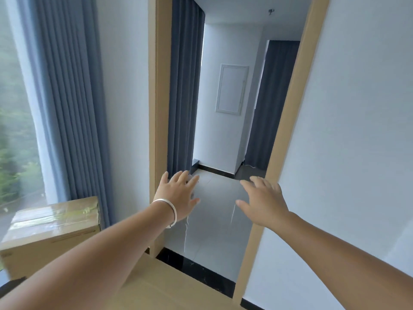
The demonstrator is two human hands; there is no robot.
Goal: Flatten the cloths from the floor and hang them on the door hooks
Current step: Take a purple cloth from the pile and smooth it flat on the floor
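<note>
Cloths are not showing anywhere in this view, and neither are the door hooks, so where they lie cannot be told from here. Both arms are reaching forward toward an open doorway (214,135) with a tan frame. The left hand (178,194), wearing a silver bracelet (166,212), and the right hand (264,201) are hovering in the air with fingers (245,185) spread and released, grasping nothing. A cardboard box (51,229) is sitting low on the left beside blue curtains (73,97). Judging by the empty hands, the person is between steps, likely searching. The next move is calling for finding a cloth on the floor (214,220), bending down, and picking it up.
</note>
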